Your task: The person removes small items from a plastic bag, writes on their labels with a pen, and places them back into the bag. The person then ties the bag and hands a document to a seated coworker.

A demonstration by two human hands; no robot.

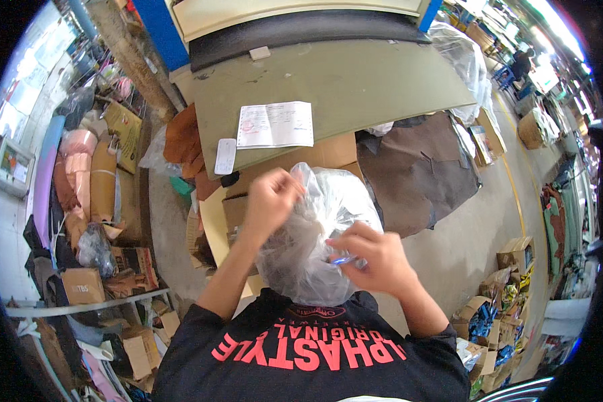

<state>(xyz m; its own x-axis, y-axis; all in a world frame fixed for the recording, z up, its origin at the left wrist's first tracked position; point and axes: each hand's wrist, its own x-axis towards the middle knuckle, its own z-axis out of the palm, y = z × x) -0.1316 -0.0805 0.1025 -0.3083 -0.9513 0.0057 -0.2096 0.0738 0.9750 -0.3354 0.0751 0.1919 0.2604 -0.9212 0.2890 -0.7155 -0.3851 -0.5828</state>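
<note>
A large, clear plastic bag [321, 221] is bunched up in front of my chest, with a whitish mass showing through its right part. My left hand [275, 201] is closed, its fingers pinching a raised edge of the bag. On the bag's right side is my right hand [378, 258], its fingers curled around a slim, shiny blue object that looks like a pen [344, 260]. Those fingertips also touch the gathered plastic. Just beyond the bag, an open cardboard box [338, 151] is partly hidden by it.
Ahead stands a green-topped table [375, 80] bearing a printed sheet [275, 125] and a small white card-like object [226, 156]. Dark leather pieces [422, 171] hang right of the box. Rolled materials [80, 174] stand left; several cartons [492, 321] lie on the lower right.
</note>
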